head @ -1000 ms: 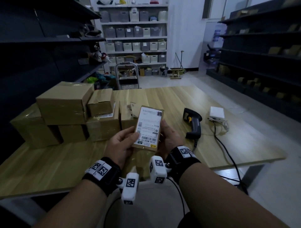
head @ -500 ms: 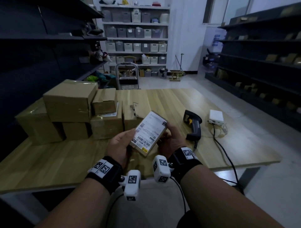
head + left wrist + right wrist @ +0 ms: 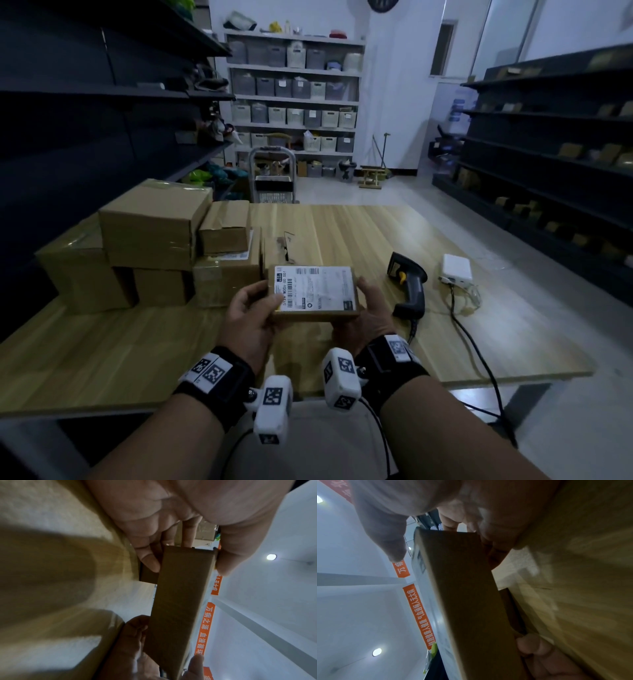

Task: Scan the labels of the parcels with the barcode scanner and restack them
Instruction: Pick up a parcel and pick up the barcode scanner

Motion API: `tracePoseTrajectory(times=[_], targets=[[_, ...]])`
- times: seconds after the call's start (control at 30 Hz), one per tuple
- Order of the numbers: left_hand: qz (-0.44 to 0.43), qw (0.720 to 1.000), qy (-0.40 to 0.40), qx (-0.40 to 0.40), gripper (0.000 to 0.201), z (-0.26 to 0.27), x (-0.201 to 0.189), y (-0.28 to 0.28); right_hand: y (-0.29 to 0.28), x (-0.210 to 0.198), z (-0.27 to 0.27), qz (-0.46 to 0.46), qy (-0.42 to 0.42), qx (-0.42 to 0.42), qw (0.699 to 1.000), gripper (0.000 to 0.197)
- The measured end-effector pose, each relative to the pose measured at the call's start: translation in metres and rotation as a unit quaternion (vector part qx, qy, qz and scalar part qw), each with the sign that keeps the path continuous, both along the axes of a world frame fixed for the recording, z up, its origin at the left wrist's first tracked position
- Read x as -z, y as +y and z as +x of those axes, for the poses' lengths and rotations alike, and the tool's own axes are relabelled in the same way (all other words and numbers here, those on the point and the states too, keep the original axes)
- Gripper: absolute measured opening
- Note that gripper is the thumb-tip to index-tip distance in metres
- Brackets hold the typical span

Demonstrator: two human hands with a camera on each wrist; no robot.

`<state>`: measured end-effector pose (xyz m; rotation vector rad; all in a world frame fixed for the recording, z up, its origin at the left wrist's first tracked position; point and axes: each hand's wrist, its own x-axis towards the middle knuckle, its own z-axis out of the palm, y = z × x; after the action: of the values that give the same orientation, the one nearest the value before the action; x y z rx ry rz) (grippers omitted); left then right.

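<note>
A flat brown parcel (image 3: 315,294) with a white barcode label facing up lies level between both hands above the wooden table (image 3: 137,349). My left hand (image 3: 255,308) grips its left end, thumb on the label. My right hand (image 3: 368,308) grips the right end, thumb at the edge. The left wrist view shows the parcel's (image 3: 180,608) brown side with my left fingers (image 3: 150,561) curled under it. In the right wrist view the parcel (image 3: 471,601) fills the middle. The black barcode scanner (image 3: 409,282) lies on the table just right of my right hand.
A stack of brown boxes (image 3: 154,240) stands at the table's left. A white adapter (image 3: 457,269) with a cable (image 3: 479,349) lies right of the scanner. An opened small carton (image 3: 287,246) sits behind the parcel. Dark shelves line both sides; a step stool (image 3: 272,178) stands beyond the table.
Both hands have turned the parcel from upright, through a tilt, to lying level lengthwise left to right. The head camera has tipped up a little. The scanner has not moved.
</note>
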<state>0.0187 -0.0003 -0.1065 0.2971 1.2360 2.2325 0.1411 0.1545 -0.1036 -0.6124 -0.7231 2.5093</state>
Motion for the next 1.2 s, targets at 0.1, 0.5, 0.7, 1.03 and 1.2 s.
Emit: tracePoseTrajectory(times=[0.1,0.5,0.7,1.03,1.2], targets=[[0.027,0.999,-0.025,-0.005,0.037,-0.003,-0.002,-0.001,-0.001,0.003,-0.004,0.05,-0.009,0.018,0.999,0.087],[0.051,0.996,0.043,0.064,0.113,-0.008,0.014,0.01,-0.007,0.005,-0.014,0.153,-0.081,0.12,0.978,0.052],[0.028,1.0,0.009,0.007,0.026,-0.005,0.009,0.009,-0.011,0.01,-0.013,0.246,-0.143,0.118,0.951,0.043],[-0.018,0.999,-0.005,0.04,0.025,-0.013,0.003,0.002,0.028,-0.057,0.012,0.453,-0.274,0.19,0.827,0.027],[-0.023,0.998,-0.004,0.053,0.031,-0.016,0.004,0.002,0.102,-0.078,0.034,0.505,-0.544,0.131,0.657,0.043]])
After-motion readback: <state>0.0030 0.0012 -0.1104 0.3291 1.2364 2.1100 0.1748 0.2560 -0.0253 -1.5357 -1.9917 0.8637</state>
